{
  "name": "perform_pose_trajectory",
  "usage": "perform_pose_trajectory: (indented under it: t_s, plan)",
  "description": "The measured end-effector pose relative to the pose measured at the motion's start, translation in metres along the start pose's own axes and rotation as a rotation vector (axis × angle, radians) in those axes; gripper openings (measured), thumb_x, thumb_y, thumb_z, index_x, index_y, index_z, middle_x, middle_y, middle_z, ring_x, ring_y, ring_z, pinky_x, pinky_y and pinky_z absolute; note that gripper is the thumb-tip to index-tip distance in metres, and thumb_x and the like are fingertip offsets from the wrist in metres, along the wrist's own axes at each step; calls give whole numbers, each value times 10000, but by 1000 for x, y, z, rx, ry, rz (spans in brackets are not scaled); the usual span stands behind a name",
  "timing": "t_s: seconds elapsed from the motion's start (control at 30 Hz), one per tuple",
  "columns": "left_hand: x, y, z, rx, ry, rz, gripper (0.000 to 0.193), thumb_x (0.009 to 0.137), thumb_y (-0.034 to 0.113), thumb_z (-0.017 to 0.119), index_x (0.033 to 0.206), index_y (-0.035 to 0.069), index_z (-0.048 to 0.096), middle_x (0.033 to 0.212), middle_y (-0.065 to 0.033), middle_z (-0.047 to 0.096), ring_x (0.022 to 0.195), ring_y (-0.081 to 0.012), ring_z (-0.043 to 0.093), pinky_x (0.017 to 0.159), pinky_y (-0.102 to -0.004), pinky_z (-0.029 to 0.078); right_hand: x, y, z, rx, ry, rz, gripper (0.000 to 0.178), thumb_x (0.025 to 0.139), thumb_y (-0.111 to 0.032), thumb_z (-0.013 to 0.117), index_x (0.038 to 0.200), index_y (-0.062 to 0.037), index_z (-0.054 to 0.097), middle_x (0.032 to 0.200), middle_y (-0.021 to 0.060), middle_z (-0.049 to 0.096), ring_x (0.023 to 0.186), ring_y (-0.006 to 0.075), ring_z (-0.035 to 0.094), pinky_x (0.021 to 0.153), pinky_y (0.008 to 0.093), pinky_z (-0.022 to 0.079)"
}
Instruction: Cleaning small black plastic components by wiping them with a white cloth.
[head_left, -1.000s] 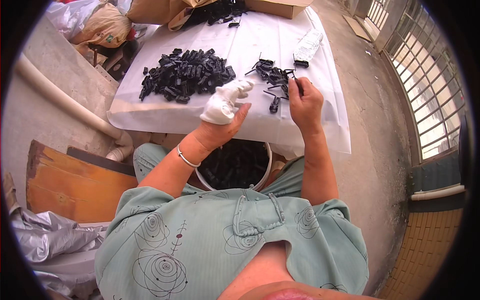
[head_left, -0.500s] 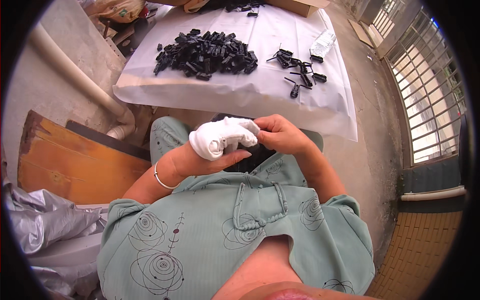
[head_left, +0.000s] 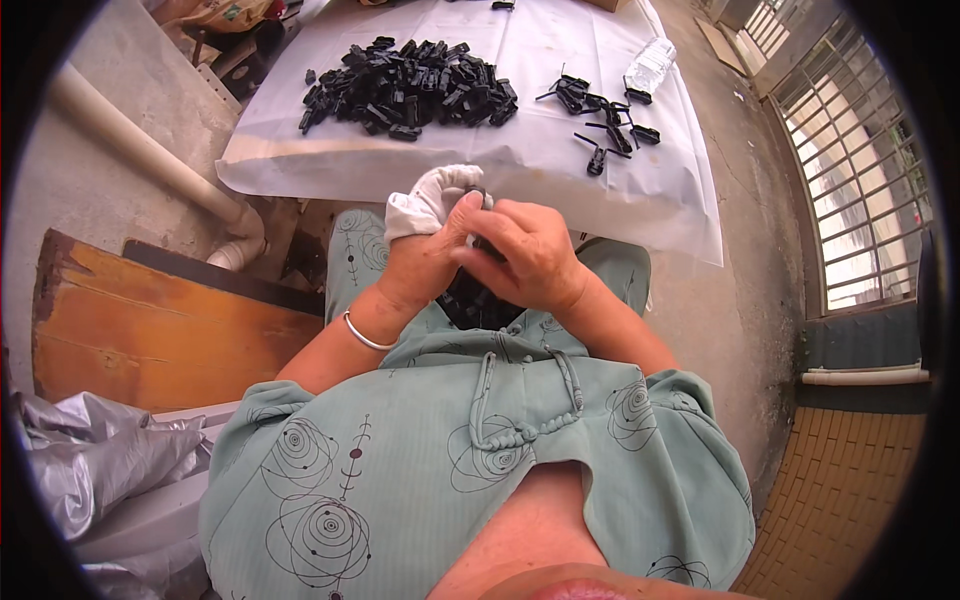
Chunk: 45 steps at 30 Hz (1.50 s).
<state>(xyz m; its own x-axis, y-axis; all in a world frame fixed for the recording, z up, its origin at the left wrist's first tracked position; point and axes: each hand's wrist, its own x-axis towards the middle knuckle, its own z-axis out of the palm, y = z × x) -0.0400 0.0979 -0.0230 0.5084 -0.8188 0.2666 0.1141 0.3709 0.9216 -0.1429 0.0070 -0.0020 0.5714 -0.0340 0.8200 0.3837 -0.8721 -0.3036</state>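
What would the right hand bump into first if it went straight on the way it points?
Most likely the left hand, with its white covering: the right hand points forward and leftward, toward it. The two overlap in the picture, so whether they touch is hard to tell.

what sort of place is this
Probably a makeshift workspace in a yard or passage beside a building, judging by the heap of small black parts on a white-covered table and the metal grille at the right.
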Motion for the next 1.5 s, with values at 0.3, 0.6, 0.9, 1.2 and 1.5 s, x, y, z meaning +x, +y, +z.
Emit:
perform_pose_trajectory:
  t_s: [0.3, 0.6, 0.9, 1.2, 1.5]
  plan:
    - [13, -6, 4, -140, -54, -248, 200, 902, 179, 547, 1048, 44, 518, 768, 10, 562, 585, -26, 478, 486, -163, 395, -9, 16, 5, 76, 251, 564, 194, 755, -97, 709, 771, -41, 523, 589, -48, 406, 543, 21, 340, 454, 191, 297]
    - [18, 3, 1, -10, -121, -184, 268, 861, 51, 540, 1116, -1, 475, 755, -16, 564, 509, -47, 496, 417, -179, 389, 1, 35, -11, 397, 45, 826, 200, 862, -182, 600, 766, -24, 522, 638, -50, 437, 603, 38, 367, 526, 199, 345]
    - [22, -3, 1, 230, -23, -158, 300, 830, 26, 533, 1122, -31, 494, 832, -49, 593, 519, -43, 507, 445, -179, 407, -13, 40, -8, 360, -178, 798, 257, 916, -207, 495, 799, 16, 547, 658, 78, 529, 604, 136, 433, 602, 281, 421]
    - [28, -28, -7, 797, -86, 350, 264, 789, 1, 553, 1049, -41, 559, 903, -104, 610, 777, -138, 589, 708, -266, 485, -31, 46, 18, 659, 39, 972, 267, 932, -225, 489, 790, -25, 595, 649, -54, 508, 591, 10, 398, 503, 187, 338]
    - [41, -5, -13, 3, -105, -215, 260, 891, 53, 495, 1143, 29, 434, 859, -29, 545, 599, -32, 432, 511, -168, 369, -26, 50, -19, 220, -240, 869, 134, 820, -134, 609, 874, -11, 604, 652, -8, 500, 578, 66, 423, 532, 227, 373]
